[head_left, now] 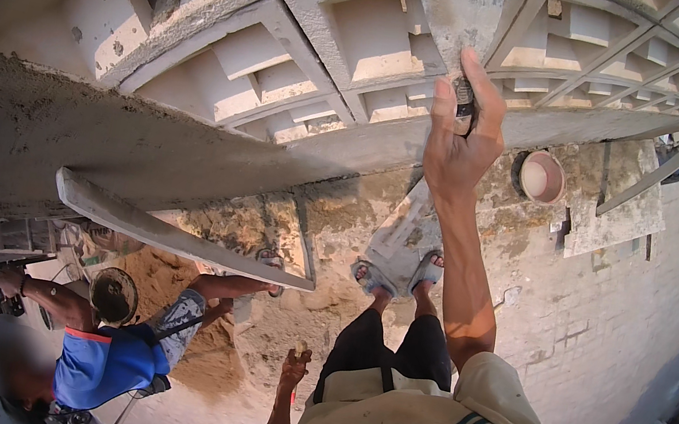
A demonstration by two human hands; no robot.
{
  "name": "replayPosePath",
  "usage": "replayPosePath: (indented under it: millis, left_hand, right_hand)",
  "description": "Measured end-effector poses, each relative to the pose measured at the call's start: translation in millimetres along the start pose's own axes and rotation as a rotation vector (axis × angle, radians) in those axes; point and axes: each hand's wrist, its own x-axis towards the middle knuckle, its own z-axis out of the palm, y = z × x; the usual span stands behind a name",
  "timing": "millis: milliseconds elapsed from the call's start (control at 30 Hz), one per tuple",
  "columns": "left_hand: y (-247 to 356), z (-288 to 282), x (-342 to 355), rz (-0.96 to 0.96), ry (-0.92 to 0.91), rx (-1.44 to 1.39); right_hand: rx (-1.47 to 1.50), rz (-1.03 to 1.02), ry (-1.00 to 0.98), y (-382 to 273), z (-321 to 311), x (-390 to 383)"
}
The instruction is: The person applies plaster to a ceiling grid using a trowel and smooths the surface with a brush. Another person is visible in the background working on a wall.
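My right hand [467, 135] is raised and wrapped round the dark handle of a scraper [461, 12]. The scraper's broad, mortar-smeared blade points up and lies over the face of a pale openwork concrete block wall [298, 3]; whether it touches the wall, I cannot tell. Low by my left side, my left hand [293, 370] is closed. A small pale bit shows at its fingertips, too small to name.
A pink bucket [543, 177] stands at the wall's foot on the right. To the left, a co-worker in a blue shirt [107, 366] is beside a sand heap [199, 350] and a round mortar-crusted pan [113, 295]. A curved pale strip [183, 235] juts out near the wall.
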Motion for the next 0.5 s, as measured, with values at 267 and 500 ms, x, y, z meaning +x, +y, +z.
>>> replayPosePath:
  millis: [267,500]
  left_hand:
    - [-13,27,11,-0.085,0.213,0.147]
    - [-14,40,8,0.049,0.265,0.831]
  right_hand:
    - [0.1,-0.136,0.04,9,18,3]
    - [0.067,-0.022,-0.1,7,10,-14]
